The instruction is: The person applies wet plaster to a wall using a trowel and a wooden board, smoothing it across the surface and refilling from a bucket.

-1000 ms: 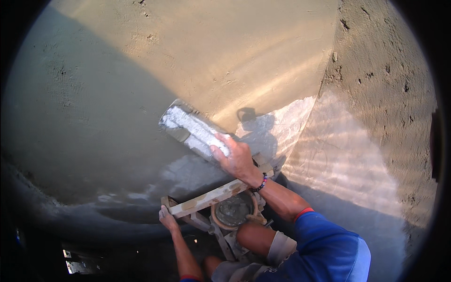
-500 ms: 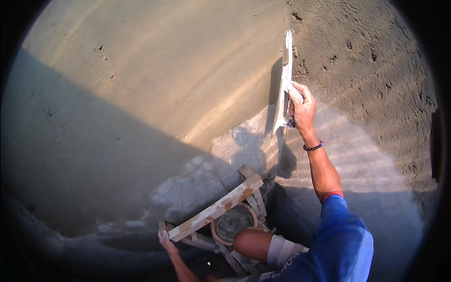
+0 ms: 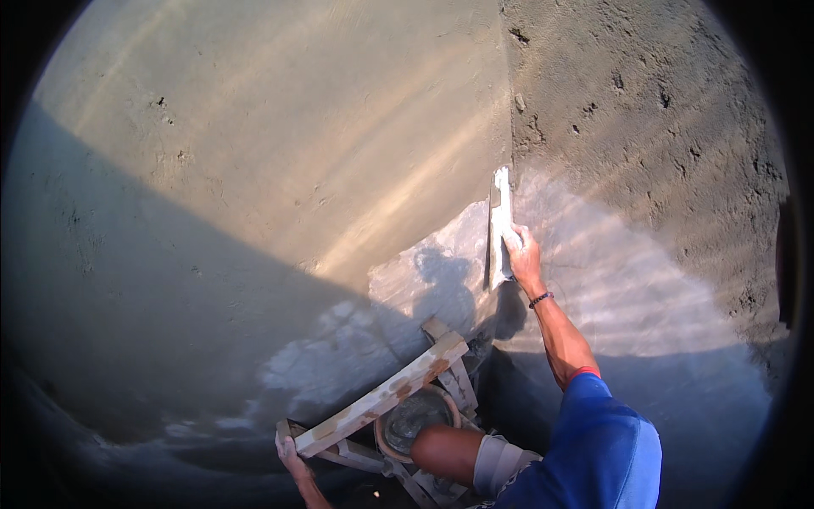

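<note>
My right hand (image 3: 525,257), a dark beaded bracelet at its wrist, is closed round a long, narrow plastering trowel (image 3: 500,208) smeared white. The trowel stands lengthwise along the wall corner, where the smooth left face (image 3: 254,153) meets the rougher right face (image 3: 644,110). I cannot tell whether its whole blade touches the wall. Low on the left, my left hand (image 3: 291,454) grips the end of a wooden stand (image 3: 386,392) with a pale, stained top beam. Behind that beam sits a round bucket (image 3: 415,416) of grey wet mix, partly covered by my bent knee.
Pale, smooth skim patches (image 3: 593,254) spread over the lower wall on both sides of the corner. Higher on the right, the surface is pitted and brown. A broad shadow crosses the left wall. The stand's crossed legs (image 3: 458,382) surround the bucket close to my knee.
My right hand has drawn the trowel down along the corner, from the upper rough part to beside the pale patch. My left hand keeps its grip on the stand. The view has shifted slightly.
</note>
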### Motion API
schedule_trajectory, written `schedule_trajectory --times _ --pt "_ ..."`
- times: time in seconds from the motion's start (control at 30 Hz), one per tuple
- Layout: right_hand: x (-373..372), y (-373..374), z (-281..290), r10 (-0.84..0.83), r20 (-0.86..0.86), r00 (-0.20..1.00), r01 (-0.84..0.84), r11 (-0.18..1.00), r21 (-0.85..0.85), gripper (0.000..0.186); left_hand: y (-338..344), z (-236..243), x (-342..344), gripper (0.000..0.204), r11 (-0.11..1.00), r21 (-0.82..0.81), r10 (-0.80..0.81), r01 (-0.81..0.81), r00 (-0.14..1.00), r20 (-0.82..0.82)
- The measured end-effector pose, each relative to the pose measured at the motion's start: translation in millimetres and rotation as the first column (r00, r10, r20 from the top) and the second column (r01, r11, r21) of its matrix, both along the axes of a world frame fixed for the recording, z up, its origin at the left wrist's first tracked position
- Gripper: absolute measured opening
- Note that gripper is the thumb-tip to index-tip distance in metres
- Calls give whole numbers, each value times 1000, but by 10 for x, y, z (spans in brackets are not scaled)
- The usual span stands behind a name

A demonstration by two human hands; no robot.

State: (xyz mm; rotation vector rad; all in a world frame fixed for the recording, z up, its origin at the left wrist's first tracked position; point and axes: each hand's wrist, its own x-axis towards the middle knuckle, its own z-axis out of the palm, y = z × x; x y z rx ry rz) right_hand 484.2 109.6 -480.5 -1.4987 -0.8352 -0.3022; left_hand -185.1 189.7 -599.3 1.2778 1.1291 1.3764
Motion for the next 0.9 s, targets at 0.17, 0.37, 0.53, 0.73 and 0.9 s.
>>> schedule_trajectory --times 0.17,0.37,0.53,0.73,0.9 --pt "-165 -432 -496 91 25 996 -91 996 -7 34 6 49 -45 52 1000 2 10 -10 1000 -4" --pt "-50 -164 985 81 53 995 -92 956 280 31 12 -6 -54 52 1000 -20 0 1 999 50" --pt "194 110 1436 -91 285 954 1 953 301 29 36 -55 -92 48 998 59 17 -17 1000 -3" --pt "123 214 1451 115 41 993 -120 977 174 32 -85 102 87 50 998 -33 46 -45 999 17" --pt "-645 214 1374 375 35 926 -375 907 192 30 -136 273 149 48 996 -71 61 -58 998 31"
